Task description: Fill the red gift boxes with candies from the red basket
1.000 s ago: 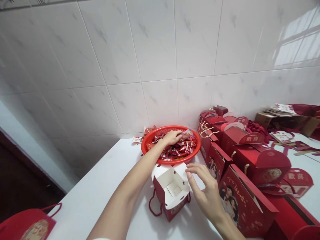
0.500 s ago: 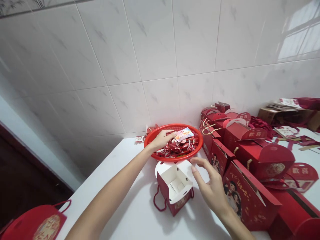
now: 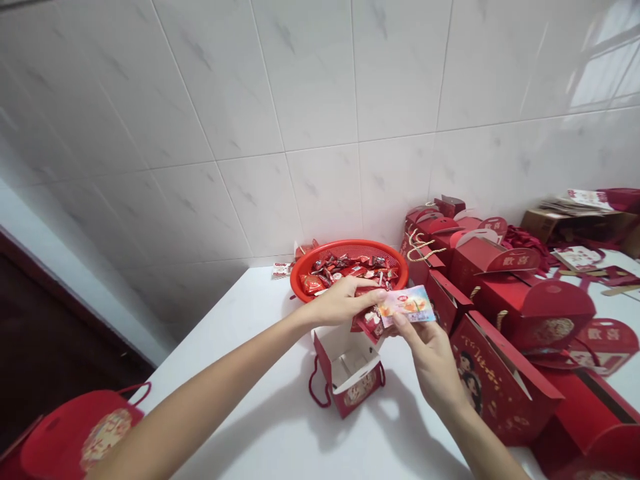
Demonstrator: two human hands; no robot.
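My left hand (image 3: pixel 345 299) is closed on a red candy packet (image 3: pixel 371 321) and one end of a small pastel printed box (image 3: pixel 409 305). My right hand (image 3: pixel 425 343) pinches that pastel box from below, thumb on its front. Both hands are above an open red gift box (image 3: pixel 350 380) with a white inside and dark red cord handles. The gift box stands upright on the white table. Just behind it, a red plastic basket (image 3: pixel 300 290) holds many wrapped candies (image 3: pixel 345 265), partly covered by my left hand.
Rows of red gift boxes (image 3: pixel 515 300) line the right side. Another red gift box (image 3: pixel 75 427) is at the lower left. A cardboard box (image 3: pixel 565 223) with flat cards stands at the far right. Behind the table (image 3: pixel 225 320) rises a tiled wall (image 3: pixel 320 87).
My left hand has come out of the basket toward me and right, bringing the pastel box and a red packet. My right hand has moved up and now grips the pastel box.
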